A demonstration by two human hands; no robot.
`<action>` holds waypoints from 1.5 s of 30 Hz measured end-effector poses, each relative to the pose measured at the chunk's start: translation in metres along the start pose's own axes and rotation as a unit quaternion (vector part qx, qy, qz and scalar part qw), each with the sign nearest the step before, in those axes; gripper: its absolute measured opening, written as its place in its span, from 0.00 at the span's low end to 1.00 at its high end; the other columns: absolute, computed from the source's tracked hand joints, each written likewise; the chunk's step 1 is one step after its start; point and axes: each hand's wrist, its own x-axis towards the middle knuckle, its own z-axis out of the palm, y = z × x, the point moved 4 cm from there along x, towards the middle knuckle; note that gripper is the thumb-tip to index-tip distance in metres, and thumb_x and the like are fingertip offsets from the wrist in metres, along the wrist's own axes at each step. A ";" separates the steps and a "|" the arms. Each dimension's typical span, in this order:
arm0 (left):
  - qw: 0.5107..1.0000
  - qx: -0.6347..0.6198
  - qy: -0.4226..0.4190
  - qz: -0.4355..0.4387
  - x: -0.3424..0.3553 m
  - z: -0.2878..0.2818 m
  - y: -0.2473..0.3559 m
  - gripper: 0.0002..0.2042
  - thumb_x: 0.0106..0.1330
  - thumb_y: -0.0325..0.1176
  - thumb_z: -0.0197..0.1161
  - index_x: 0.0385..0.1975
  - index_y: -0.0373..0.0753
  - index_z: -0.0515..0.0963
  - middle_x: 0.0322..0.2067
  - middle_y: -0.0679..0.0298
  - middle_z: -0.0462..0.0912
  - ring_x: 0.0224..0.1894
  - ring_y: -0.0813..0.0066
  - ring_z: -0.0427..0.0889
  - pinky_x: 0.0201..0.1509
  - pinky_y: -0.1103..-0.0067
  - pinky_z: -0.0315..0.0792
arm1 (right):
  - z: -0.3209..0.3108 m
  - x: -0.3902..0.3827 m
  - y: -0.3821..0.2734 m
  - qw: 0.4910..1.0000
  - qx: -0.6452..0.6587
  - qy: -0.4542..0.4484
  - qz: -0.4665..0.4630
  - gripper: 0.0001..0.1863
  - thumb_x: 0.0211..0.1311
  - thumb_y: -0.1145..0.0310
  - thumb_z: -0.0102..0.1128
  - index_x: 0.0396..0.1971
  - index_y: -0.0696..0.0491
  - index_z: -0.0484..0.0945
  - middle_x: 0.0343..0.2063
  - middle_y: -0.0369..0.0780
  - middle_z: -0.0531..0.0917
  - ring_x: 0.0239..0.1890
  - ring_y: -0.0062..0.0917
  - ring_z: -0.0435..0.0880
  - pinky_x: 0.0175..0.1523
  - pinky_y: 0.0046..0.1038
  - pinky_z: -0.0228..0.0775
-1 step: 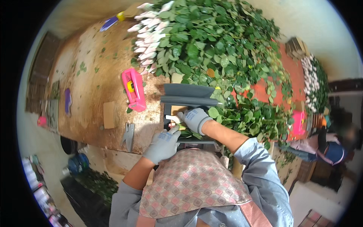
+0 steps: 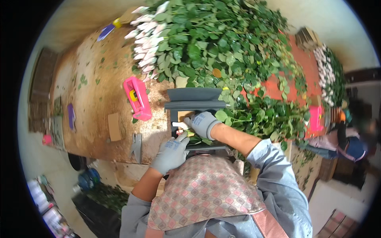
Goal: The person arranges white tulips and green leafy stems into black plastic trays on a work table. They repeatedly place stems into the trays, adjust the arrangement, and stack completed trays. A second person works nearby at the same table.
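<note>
My right hand, in a grey glove, curls over a rose with a white-sleeved bud inside a dark grey frame. My left hand, gloved alike, has its fingertips and thumb drawn together at the near side of the same rose, beside its green leaves. A piece of brown cardboard lies under the bud. The fingers partly cover the stem, so the exact grip points are hidden. Left of the frame lie a pink tape dispenser and a grey stapler.
A large heap of leafy roses with sleeved buds fills the far side. A cardboard piece and purple gloves lie on the wooden table. At the right are another pink dispenser and a person.
The whole view has shifted slightly, with the table's things a little further left. My hands keep nearly the same pose at the rose.
</note>
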 end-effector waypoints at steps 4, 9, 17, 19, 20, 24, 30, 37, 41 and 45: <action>0.987 -0.154 -0.048 0.027 0.012 -0.028 -0.015 0.23 0.69 0.36 0.62 0.62 0.35 0.75 0.61 0.51 0.79 0.57 0.54 0.82 0.62 0.66 0.74 | 0.001 -0.002 0.005 0.998 0.033 0.054 -0.016 0.17 0.67 0.69 0.53 0.54 0.52 0.74 0.41 0.47 0.86 0.43 0.43 0.87 0.43 0.43 0.79; 0.996 -0.021 0.087 0.021 0.056 -0.052 -0.048 0.16 0.64 0.34 0.66 0.51 0.36 0.82 0.40 0.54 0.85 0.44 0.56 0.84 0.50 0.68 0.77 | 0.021 -0.003 0.014 0.994 0.059 0.087 -0.023 0.19 0.64 0.70 0.58 0.54 0.54 0.74 0.42 0.48 0.85 0.43 0.44 0.87 0.45 0.42 0.77; 0.968 0.200 0.097 0.114 0.068 -0.032 -0.079 0.07 0.59 0.37 0.67 0.30 0.42 0.82 0.29 0.58 0.81 0.37 0.55 0.82 0.43 0.60 0.73 | 0.028 0.005 0.014 0.992 0.055 0.103 -0.037 0.13 0.65 0.70 0.56 0.48 0.57 0.73 0.35 0.47 0.86 0.38 0.46 0.87 0.41 0.43 0.77; 0.961 0.235 0.121 0.086 0.058 -0.039 -0.094 0.07 0.59 0.36 0.66 0.30 0.41 0.82 0.28 0.58 0.80 0.36 0.55 0.82 0.42 0.60 0.73 | 0.030 0.007 0.014 0.993 0.048 0.102 -0.034 0.12 0.66 0.70 0.54 0.47 0.57 0.73 0.34 0.47 0.86 0.37 0.46 0.87 0.39 0.44 0.77; 0.953 0.255 0.151 0.067 0.045 -0.045 -0.114 0.07 0.60 0.36 0.66 0.31 0.40 0.82 0.28 0.58 0.80 0.36 0.55 0.82 0.42 0.60 0.73 | 0.033 0.007 0.015 0.993 0.041 0.107 -0.033 0.12 0.66 0.71 0.54 0.47 0.57 0.73 0.34 0.47 0.86 0.36 0.46 0.87 0.39 0.45 0.77; 0.970 0.221 0.104 0.003 0.014 -0.083 -0.089 0.08 0.62 0.32 0.63 0.37 0.38 0.81 0.33 0.57 0.82 0.37 0.53 0.82 0.44 0.60 0.74 | 0.033 0.006 0.008 0.994 0.002 0.106 -0.033 0.13 0.64 0.70 0.56 0.46 0.57 0.74 0.34 0.47 0.87 0.35 0.45 0.88 0.36 0.45 0.79; 0.985 -0.107 -0.084 0.110 0.014 -0.026 -0.015 0.25 0.73 0.40 0.59 0.67 0.38 0.71 0.66 0.47 0.72 0.66 0.48 0.73 0.69 0.63 0.67 | 0.016 0.003 -0.004 0.997 0.014 0.070 -0.024 0.14 0.65 0.67 0.58 0.47 0.57 0.76 0.37 0.47 0.88 0.38 0.42 0.89 0.39 0.44 0.81; 0.988 -0.027 -0.099 0.113 0.011 -0.030 0.016 0.42 0.65 0.52 0.67 0.74 0.36 0.60 0.72 0.45 0.62 0.69 0.43 0.69 0.72 0.63 0.63 | 0.017 0.004 -0.001 0.998 0.017 0.061 0.014 0.16 0.76 0.59 0.46 0.47 0.51 0.80 0.42 0.46 0.86 0.43 0.41 0.88 0.43 0.41 0.80; 0.992 0.069 -0.101 0.032 0.020 -0.010 -0.001 0.41 0.64 0.53 0.66 0.73 0.38 0.61 0.75 0.49 0.58 0.66 0.39 0.70 0.68 0.59 0.68 | 0.011 -0.004 -0.004 0.997 0.023 0.072 0.011 0.16 0.76 0.60 0.45 0.47 0.51 0.80 0.41 0.45 0.87 0.43 0.41 0.88 0.45 0.42 0.80; 0.992 0.088 -0.078 0.037 0.018 -0.011 0.005 0.38 0.65 0.52 0.63 0.71 0.37 0.62 0.72 0.49 0.63 0.56 0.44 0.80 0.59 0.56 0.75 | 0.014 -0.015 -0.002 0.986 0.025 0.161 0.023 0.12 0.71 0.63 0.51 0.42 0.48 0.84 0.38 0.44 0.87 0.43 0.40 0.89 0.45 0.41 0.80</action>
